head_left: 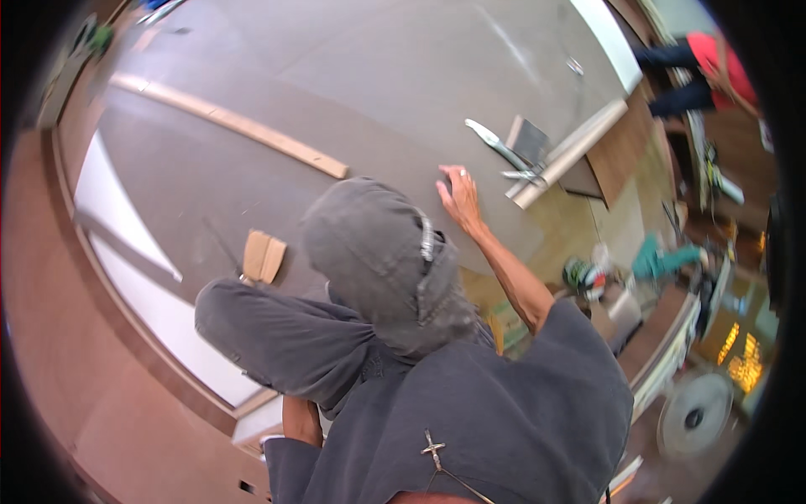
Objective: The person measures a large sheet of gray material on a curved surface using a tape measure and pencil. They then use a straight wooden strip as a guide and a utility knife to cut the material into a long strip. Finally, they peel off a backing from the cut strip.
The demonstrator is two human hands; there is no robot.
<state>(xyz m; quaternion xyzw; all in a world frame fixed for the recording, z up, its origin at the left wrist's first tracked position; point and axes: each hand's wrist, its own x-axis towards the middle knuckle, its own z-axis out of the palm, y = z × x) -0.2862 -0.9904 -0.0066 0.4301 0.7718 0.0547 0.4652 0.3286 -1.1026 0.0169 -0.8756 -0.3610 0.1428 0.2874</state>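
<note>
My right hand reaches over the grey-brown panel, its fingers apart and a ring on one of them. I see nothing gripped in it; the fingertips are slightly blurred. Just right of it lie a long tool with a pale, blade-like end, a smaller metal tool and a dark flat block. My left forearm passes behind my bent left leg, which hides the left hand. A tan folded piece rests on the panel beyond my left knee.
A long wooden strip lies across the panel at left. Another strip lies at its right edge. Further right are a green-and-white round thing, a standing fan, and another person in red. A brown board curves along the left.
</note>
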